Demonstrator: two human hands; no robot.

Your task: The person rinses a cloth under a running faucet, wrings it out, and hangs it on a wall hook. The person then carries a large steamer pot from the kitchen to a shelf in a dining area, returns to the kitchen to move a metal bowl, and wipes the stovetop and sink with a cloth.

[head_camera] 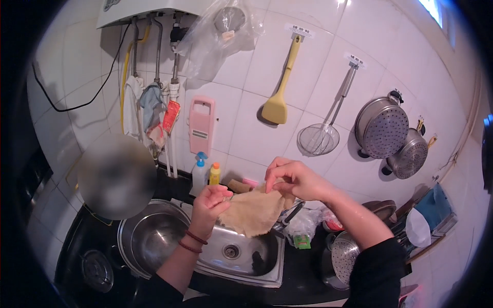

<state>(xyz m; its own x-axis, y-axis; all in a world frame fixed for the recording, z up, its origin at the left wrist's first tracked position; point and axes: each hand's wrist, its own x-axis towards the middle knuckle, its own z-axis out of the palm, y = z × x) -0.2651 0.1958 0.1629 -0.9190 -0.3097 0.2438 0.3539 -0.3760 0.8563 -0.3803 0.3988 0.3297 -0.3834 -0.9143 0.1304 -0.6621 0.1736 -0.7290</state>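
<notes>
A tan cloth hangs spread between my two hands, above the stainless steel sink. Its left edge is at the fingers and thumb of my left hand, which wears dark red bands at the wrist. My right hand pinches the cloth's upper right part between thumb and fingers, with more of it bunched just below. Under the cloth's lower edge the drain shows in the basin. The faucet is mostly hidden behind the cloth.
A large steel basin stands left of the sink. Behind are a spray bottle and a yellow bottle. To the right are a plastic bag and a perforated steel pot. A yellow spatula and a strainer hang above.
</notes>
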